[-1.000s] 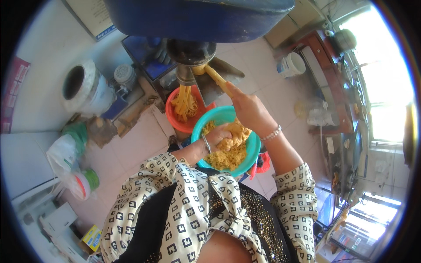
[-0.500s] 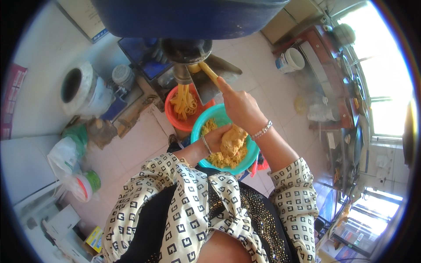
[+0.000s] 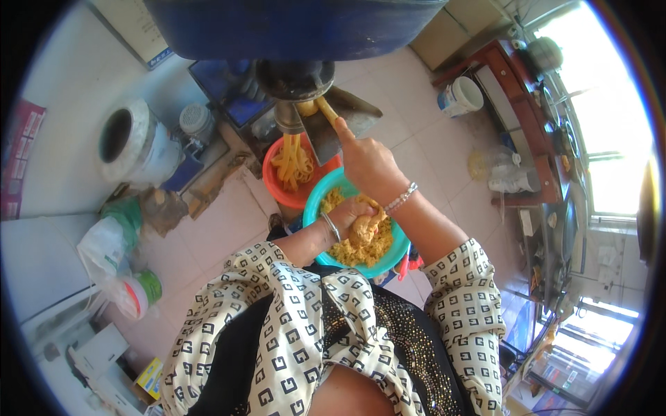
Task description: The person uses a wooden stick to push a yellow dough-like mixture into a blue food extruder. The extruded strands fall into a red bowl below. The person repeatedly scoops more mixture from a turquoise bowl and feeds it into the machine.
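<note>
My right hand [image 3: 372,164] is closed, its index finger against the outer end of a yellow dough strip [image 3: 326,109]. The strip's far end goes in at the dark metal head of a machine [image 3: 295,80]. Thick flat noodles [image 3: 294,168] hang from the machine's spout into a red-orange basin [image 3: 273,188]. Over a teal basin [image 3: 400,244], my left hand [image 3: 345,212] grips a lump of yellow dough [image 3: 363,233]. Crumbly dough [image 3: 357,255] lies in that basin below it. Both wrists wear bracelets.
A large blue housing [image 3: 298,31] hangs over the work from above. Left stand a white drum-shaped vessel [image 3: 146,152] and a grey motor [image 3: 196,119]. A white bucket [image 3: 461,97] is on the right, beside a red-brown counter [image 3: 510,83]. Plastic bags [image 3: 104,246] lie at left.
My right hand has moved slightly toward the machine, and less of the dough strip shows outside it. The fingers of my left hand have closed further around the lump.
</note>
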{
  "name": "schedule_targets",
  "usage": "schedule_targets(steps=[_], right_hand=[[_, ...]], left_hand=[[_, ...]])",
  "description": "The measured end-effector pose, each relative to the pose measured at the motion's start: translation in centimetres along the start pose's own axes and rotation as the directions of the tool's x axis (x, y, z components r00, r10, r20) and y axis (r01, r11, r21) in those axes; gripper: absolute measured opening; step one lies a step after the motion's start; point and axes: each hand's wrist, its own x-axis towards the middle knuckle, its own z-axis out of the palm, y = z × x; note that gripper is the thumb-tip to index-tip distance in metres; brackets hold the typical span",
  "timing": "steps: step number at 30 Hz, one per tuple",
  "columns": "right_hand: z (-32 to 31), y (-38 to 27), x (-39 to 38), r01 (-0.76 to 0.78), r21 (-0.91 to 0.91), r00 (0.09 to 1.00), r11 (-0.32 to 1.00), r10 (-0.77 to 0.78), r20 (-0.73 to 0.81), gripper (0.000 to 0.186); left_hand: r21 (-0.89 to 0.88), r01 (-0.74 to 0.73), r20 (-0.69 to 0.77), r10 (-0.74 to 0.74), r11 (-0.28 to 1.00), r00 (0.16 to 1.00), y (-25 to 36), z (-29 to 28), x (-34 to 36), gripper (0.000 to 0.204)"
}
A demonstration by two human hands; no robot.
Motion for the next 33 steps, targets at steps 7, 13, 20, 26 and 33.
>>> schedule_targets(steps=[7, 13, 20, 26, 33], right_hand=[[-2.2, 1.6, -3.3, 0.067, 0.095, 0.998, 0.993, -0.067, 0.004, 0.068], [-1.0, 0.3, -2.9, 0.089, -0.067, 0.995, 0.994, -0.086, 0.045, 0.076], [-1.1, 0.3, -2.1, 0.077, -0.062, 0.996, 0.995, -0.073, 0.055, 0.075], [-1.2, 1.8, -1.4, 0.096, 0.044, 0.995, 0.994, -0.096, 0.018, 0.070], [-1.4, 1.2, -1.7, 0.080, 0.038, 0.996, 0.996, -0.082, 0.037, 0.068]], left_hand=[[0.115, -0.021, -0.133, 0.036, 0.993, 0.990, -0.1, -0.2, -0.3, 0.037], [0.201, -0.038, -0.117, 0.062, 0.979, 0.991, 0.3, -0.3, 0.2, 0.041], [0.214, 0.029, 0.134, -0.059, 0.976, 0.989, 1.9, 0.4, -1.2, 0.058], [-0.114, 0.194, 0.267, -0.158, 0.974, 0.951, 3.5, 2.9, -3.0, 0.059], [-0.029, 0.100, 0.113, -0.096, 0.995, 0.989, 0.9, 0.1, -1.8, 0.057]])
